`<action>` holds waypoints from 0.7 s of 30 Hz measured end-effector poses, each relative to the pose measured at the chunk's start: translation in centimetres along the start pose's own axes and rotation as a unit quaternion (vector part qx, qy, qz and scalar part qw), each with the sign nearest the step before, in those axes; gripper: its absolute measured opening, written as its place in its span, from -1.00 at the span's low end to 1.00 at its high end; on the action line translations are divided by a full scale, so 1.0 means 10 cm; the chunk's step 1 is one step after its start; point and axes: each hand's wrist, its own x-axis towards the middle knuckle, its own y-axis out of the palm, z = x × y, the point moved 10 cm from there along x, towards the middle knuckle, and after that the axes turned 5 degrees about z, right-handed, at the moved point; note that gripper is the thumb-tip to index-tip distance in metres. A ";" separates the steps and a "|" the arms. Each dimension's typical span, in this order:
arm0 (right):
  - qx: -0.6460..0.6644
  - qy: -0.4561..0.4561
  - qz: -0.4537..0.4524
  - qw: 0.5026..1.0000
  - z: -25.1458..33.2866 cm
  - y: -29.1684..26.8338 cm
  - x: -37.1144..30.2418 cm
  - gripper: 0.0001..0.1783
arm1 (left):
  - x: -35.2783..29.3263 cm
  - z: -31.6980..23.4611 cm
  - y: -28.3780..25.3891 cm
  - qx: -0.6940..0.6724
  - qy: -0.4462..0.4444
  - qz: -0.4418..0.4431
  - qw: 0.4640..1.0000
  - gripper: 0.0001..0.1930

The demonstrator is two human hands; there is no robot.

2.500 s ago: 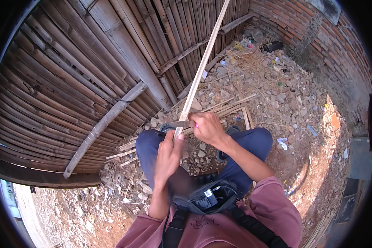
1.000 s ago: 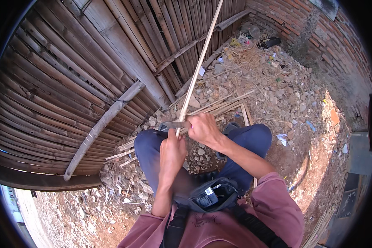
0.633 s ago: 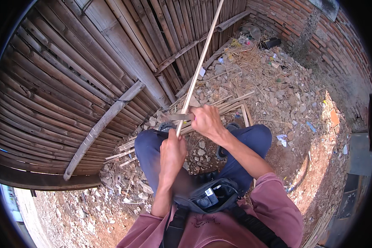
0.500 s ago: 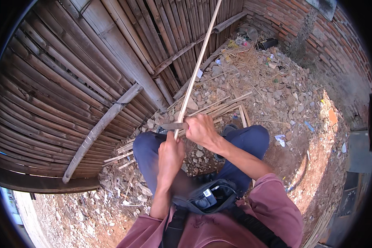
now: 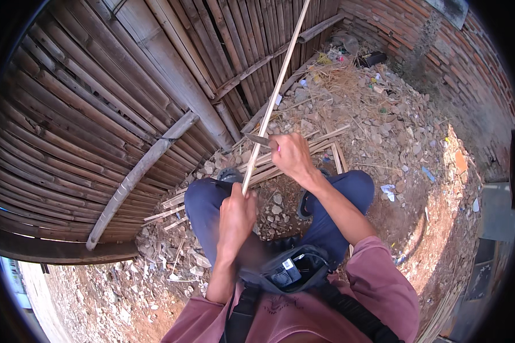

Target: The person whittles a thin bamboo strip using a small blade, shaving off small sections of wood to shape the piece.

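A long, pale bamboo strip (image 5: 273,100) slants up and away from my lap past the picture's top edge. My left hand (image 5: 237,212) is closed around its near end, just above my left thigh. In my right hand (image 5: 294,155) is a knife (image 5: 258,139), gripped in a fist with the blade pointing left. The blade lies across the strip, a short way beyond my left hand. Whether its edge bites into the bamboo I cannot tell. The knife's handle is mostly hidden by my fingers.
Several cut bamboo strips (image 5: 320,146) lie on the rubble beyond my knees. A bamboo wall (image 5: 68,126) rises on the left, with a brick wall (image 5: 463,63) at the far right. An open dark bag (image 5: 286,268) hangs at my waist. Litter and stones cover the ground (image 5: 377,120).
My right hand and the knife have moved away from me along the strip, farther from my left hand. My left hand keeps its hold in nearly the same place.
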 end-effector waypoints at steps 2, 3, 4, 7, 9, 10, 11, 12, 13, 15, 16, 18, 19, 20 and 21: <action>0.003 -0.005 -0.012 1.000 -0.02 -0.05 0.00 -0.80 | 0.01 -0.02 0.02 -0.014 -0.001 0.016 1.000 -0.74; 0.009 -0.005 -0.009 1.000 0.00 -0.05 -0.02 -0.79 | 0.01 -0.02 0.04 -0.029 -0.006 0.027 0.999 -0.72; 0.014 -0.004 -0.006 1.000 0.02 -0.04 -0.04 -0.79 | 0.01 -0.01 0.06 -0.044 -0.011 0.038 0.998 -0.70; 0.026 -0.002 0.005 1.000 -0.01 0.03 -0.09 -0.77 | 0.05 0.03 0.10 -0.090 0.016 0.033 0.995 -0.67; 0.027 -0.002 0.011 1.000 -0.01 0.04 -0.10 -0.77 | 0.04 0.07 0.12 -0.092 -0.006 0.051 0.994 -0.67; 0.025 -0.001 0.013 1.000 0.01 0.03 -0.10 -0.77 | 0.03 0.07 0.12 -0.093 -0.017 0.061 0.994 -0.67; 0.023 -0.001 0.015 1.000 0.03 0.02 -0.10 -0.77 | 0.03 0.08 0.11 -0.103 -0.031 0.059 0.992 -0.65; 0.024 -0.004 0.014 1.000 0.02 0.02 -0.10 -0.78 | 0.03 0.09 0.10 -0.113 -0.045 0.059 0.991 -0.63; 0.025 -0.007 0.014 1.000 0.01 0.04 -0.10 -0.80 | 0.03 0.10 0.11 -0.124 -0.059 0.058 0.989 -0.61; 0.021 -0.015 0.019 0.999 0.03 0.05 -0.12 -0.82 | 0.07 0.09 0.05 -0.140 -0.018 0.027 0.990 -0.62; 0.017 -0.020 0.025 0.999 0.08 0.05 -0.13 -0.82 | 0.08 0.08 0.01 -0.149 0.002 0.011 0.989 -0.62; 0.011 -0.033 0.033 0.999 0.15 0.07 -0.16 -0.83 | 0.08 0.06 -0.01 -0.139 -0.003 0.015 0.990 -0.65; 0.010 -0.042 0.036 0.998 0.18 0.09 -0.19 -0.83 | 0.08 0.03 -0.03 -0.134 -0.005 0.017 0.991 -0.66; 0.009 -0.050 0.038 0.998 0.21 0.11 -0.20 -0.84 | 0.08 0.01 -0.04 -0.131 -0.012 0.017 0.991 -0.67; 0.016 -0.048 0.040 0.998 0.20 0.12 -0.20 -0.84 | 0.07 -0.01 -0.05 -0.127 -0.018 0.018 0.992 -0.68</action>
